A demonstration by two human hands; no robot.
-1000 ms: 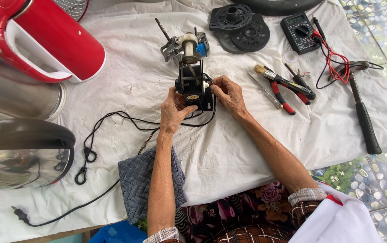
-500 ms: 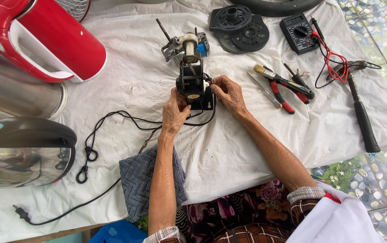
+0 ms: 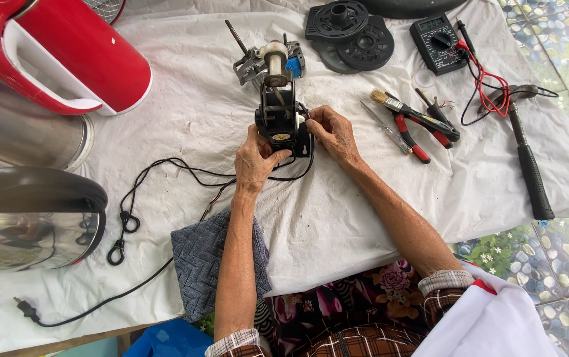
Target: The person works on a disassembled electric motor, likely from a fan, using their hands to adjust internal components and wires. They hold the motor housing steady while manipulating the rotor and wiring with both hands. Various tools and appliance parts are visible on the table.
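A small black electric motor with a metal shaft and white and blue parts at its far end lies on a white cloth. My left hand grips its near end from the left. My right hand pinches at its right side, fingers on the thin wires there. A black power cord runs from the motor to the left and down to a plug near the front edge.
Red-handled pliers, a small brush, a multimeter with red and black leads, a hammer and black round plastic parts lie at the right and back. Metal and red appliances crowd the left. A grey towel lies in front.
Both hands stay on the motor with only slight finger shifts. The view has barely moved.
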